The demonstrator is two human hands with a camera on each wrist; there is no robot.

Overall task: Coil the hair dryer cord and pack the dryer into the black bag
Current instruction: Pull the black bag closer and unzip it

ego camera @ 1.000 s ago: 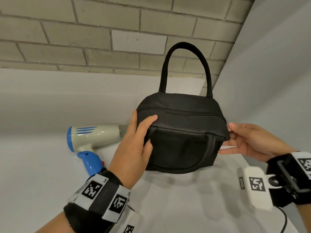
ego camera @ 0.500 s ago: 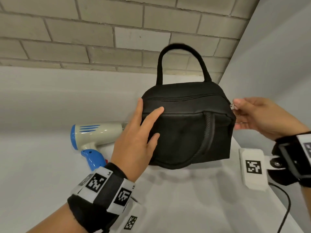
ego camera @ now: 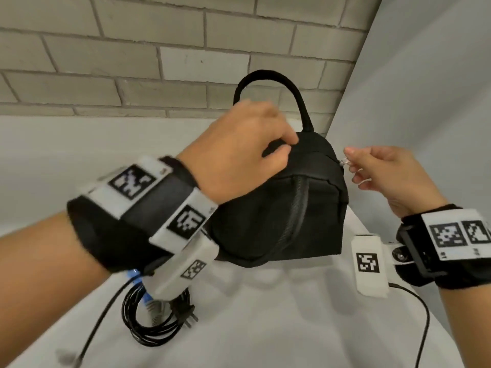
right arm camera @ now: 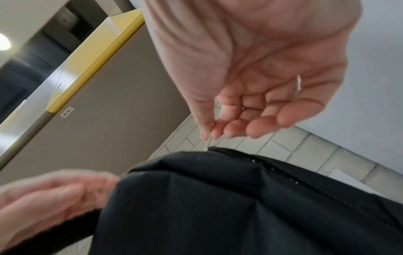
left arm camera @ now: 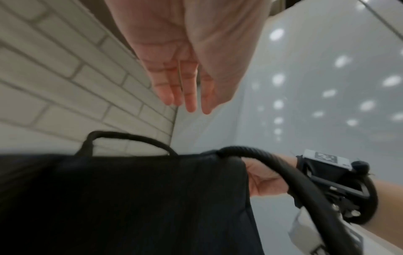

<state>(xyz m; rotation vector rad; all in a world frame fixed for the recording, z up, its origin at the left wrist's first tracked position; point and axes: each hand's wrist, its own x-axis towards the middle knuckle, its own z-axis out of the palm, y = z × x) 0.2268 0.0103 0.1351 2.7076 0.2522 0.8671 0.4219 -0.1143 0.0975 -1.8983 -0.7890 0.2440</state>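
Note:
The black bag [ego camera: 279, 213] stands upright on the white table [ego camera: 265, 328], zipper shut, one handle [ego camera: 265, 75] raised and the other lying down its front. My left hand [ego camera: 287, 144] lies over the bag's top left corner; the left wrist view shows its fingers [left arm camera: 187, 103] straight above the bag [left arm camera: 130, 198]. My right hand [ego camera: 348, 160] pinches the small metal zipper pull [ego camera: 344, 162] at the bag's right end, thumb and forefinger meeting [right arm camera: 209, 134] above the zipper [right arm camera: 283, 169]. The coiled black cord [ego camera: 156, 317] with its plug [ego camera: 190, 314] lies front left. My left wrist hides most of the dryer.
A brick wall [ego camera: 159, 62] runs behind the table and a grey panel [ego camera: 425, 102] closes the right side, close to the bag. Thin black cables from the wrist cameras trail over the table at the right [ego camera: 422, 314] and the left [ego camera: 98, 328].
My left hand rose from the bag's front left face to its top. The right hand shifted up to the zipper pull. The view dropped, showing the coiled cord; the dryer body is now hidden.

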